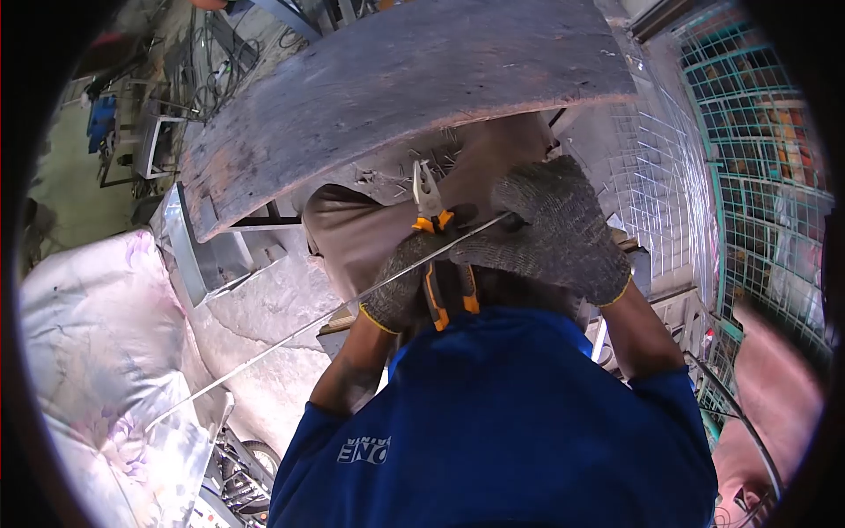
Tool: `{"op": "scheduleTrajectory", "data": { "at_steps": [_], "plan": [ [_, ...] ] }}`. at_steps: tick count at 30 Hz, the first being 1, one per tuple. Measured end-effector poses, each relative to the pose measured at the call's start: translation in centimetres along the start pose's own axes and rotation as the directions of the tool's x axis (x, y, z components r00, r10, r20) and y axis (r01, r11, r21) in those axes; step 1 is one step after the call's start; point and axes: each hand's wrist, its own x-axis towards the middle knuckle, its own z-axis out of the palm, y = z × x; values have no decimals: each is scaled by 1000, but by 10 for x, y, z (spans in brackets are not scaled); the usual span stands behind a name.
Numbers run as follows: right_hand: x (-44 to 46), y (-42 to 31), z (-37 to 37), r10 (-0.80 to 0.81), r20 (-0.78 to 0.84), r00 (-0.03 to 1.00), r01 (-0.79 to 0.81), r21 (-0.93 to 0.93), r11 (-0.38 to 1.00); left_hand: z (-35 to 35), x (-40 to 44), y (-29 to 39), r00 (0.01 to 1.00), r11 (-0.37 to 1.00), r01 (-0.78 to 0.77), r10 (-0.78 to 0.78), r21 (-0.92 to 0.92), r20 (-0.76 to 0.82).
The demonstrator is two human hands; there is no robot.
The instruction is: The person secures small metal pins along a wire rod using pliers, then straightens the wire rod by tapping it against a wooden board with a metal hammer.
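Observation:
Both my hands wear grey knitted gloves with yellow-edged cuffs and are close together over my lap. My left hand (400, 283) is closed around combination pliers (425, 187) with orange-and-black handles, their jaws pointing away from me. A thin, light-coloured metal rod (290, 341) slants across the pliers and my left hand, its long end reaching down to the left. My right hand (563, 233) pinches the rod near its upper right end, with the lower fingers beside the plier handles. Some of the left fingers are hidden behind the rod and the right glove.
A worn dark tabletop (414, 75) stands in front of my knees. Green wire mesh (748, 158) rises on the right, beside a stack of thin metal rods (656, 176). A cloth-covered bulk (97, 326) and a bicycle wheel (255, 466) are on the left.

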Motion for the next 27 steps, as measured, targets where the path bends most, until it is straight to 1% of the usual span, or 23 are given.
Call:
{"op": "scheduleTrajectory", "data": {
  "at_steps": [1,2,4,6,7,9,10,11,12,13,14,15,16,17,18,19,20,21,22,23,24,26,27],
  "plan": [
    [0,-1,-1,-3,0,1000,3,3,1000,3,1,2,992,881,124,-101,-457,74],
    [-1,-2,-2,56,82,995,-60,47,997,6,2,5,970,550,241,-153,-799,187],
    [-4,-4,-3,112,170,979,-128,83,988,-4,-2,-20,968,605,251,-154,-755,198],
    [-7,-5,-4,212,328,921,-253,87,963,-7,-6,-42,966,656,256,-152,-710,208],
    [-8,-5,-4,209,330,921,-249,86,965,-7,-7,-48,964,625,263,-150,-735,218],
    [-10,-4,-2,142,212,967,-171,125,977,-7,-6,-42,964,594,264,-141,-760,225],
    [-11,-6,-2,141,213,967,-170,122,978,-7,-7,-37,976,838,186,-98,-513,194],
    [-11,-8,-2,234,260,937,-274,133,952,-7,-8,-32,982,976,84,-48,-201,181],
    [-13,-9,-2,324,307,895,-378,137,915,-10,-6,-37,981,975,84,-46,-204,186],
    [-17,-6,3,329,306,893,-382,132,915,-14,-3,-46,946,914,269,-191,-304,264],
    [-19,-1,10,290,301,908,-374,274,886,-13,1,-41,879,810,446,-318,-381,354],
    [-20,1,13,251,290,924,-357,412,838,-13,4,-34,878,809,447,-317,-381,358],
    [-22,1,10,253,290,923,-359,410,839,-13,5,-26,859,878,434,-337,-201,385],
    [-15,-6,0,299,380,876,-414,269,870,-12,6,-18,840,916,401,-361,-15,405],
    [-11,-10,-6,352,457,817,-449,122,885,-13,4,-24,841,917,400,-359,-16,405],
    [-33,8,16,352,456,817,-448,121,886,-14,0,-39,887,855,400,-272,-329,372],
    [-74,40,56,311,414,856,-432,242,869,-16,-2,-53,929,710,355,-199,-608,311],
    [-96,58,78,275,365,889,-407,359,840,-22,2,-62,929,709,356,-199,-608,312],
    [-83,49,68,276,365,889,-408,358,840,-29,8,-71,848,480,522,-202,-705,491],
    [-76,40,55,289,367,884,-418,349,839,-35,11,-80,745,217,666,-148,-714,650],
    [-69,33,42,300,368,880,-428,340,837,-38,11,-92,745,217,666,-148,-714,650],
    [-50,17,18,325,369,871,-448,323,834,-43,10,-111,803,666,534,-208,-520,558],
    [-39,8,7,338,369,866,-459,314,831,-43,11,-103,802,666,535,-209,-519,560]
  ]
}}
